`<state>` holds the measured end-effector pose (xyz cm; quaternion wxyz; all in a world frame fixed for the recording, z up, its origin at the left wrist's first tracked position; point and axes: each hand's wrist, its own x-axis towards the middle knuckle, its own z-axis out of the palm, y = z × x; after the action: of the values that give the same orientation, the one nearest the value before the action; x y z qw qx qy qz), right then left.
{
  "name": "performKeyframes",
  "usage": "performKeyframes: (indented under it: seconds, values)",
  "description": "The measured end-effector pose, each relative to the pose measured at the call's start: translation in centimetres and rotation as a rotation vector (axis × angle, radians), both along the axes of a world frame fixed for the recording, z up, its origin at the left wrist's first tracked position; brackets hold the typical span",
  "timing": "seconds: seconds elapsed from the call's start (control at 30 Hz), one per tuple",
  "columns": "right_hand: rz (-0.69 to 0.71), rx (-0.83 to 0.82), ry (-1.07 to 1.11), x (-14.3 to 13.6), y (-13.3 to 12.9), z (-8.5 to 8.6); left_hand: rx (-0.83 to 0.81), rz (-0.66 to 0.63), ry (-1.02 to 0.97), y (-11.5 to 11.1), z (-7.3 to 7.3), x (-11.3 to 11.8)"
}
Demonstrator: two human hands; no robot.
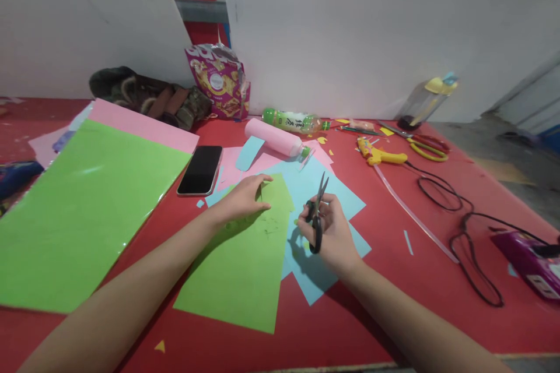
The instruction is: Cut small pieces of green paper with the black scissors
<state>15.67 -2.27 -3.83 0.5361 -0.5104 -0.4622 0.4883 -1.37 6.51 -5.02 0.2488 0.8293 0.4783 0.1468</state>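
1. The left hand (242, 198) lies flat and released on a green sheet (245, 256), pinning its top edge to the red bench (371, 303).
2. The right hand (330, 233) is clenched around black scissors (317, 213), blades up and nearly closed, just beside the sheet.
3. Blue paper (315, 280) lies beneath; a phone (201, 170) sits nearby.

On my far left lies a large green sheet (83, 210) over pink paper (144, 122); I see a phone (201, 169) beside it, a snack bag (220, 80) far back, and a yellow glue gun (378, 155) far right.
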Motion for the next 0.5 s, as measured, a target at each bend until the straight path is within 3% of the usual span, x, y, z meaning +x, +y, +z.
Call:
performKeyframes:
  seconds: [0.2,0.4,0.5]
  values:
    - [-0.011,0.006,-0.021,0.0,0.0,0.0,0.075,0.071,-0.068,-0.2,0.1,0.0]
    - [-0.014,0.01,-0.031,0.1,0.0,0.1,0.336,0.281,-0.182,-0.9,1.6,-0.2]
    - [-0.02,0.015,-0.039,0.0,-0.1,0.1,0.415,0.235,-0.193,-1.6,2.1,-0.2]
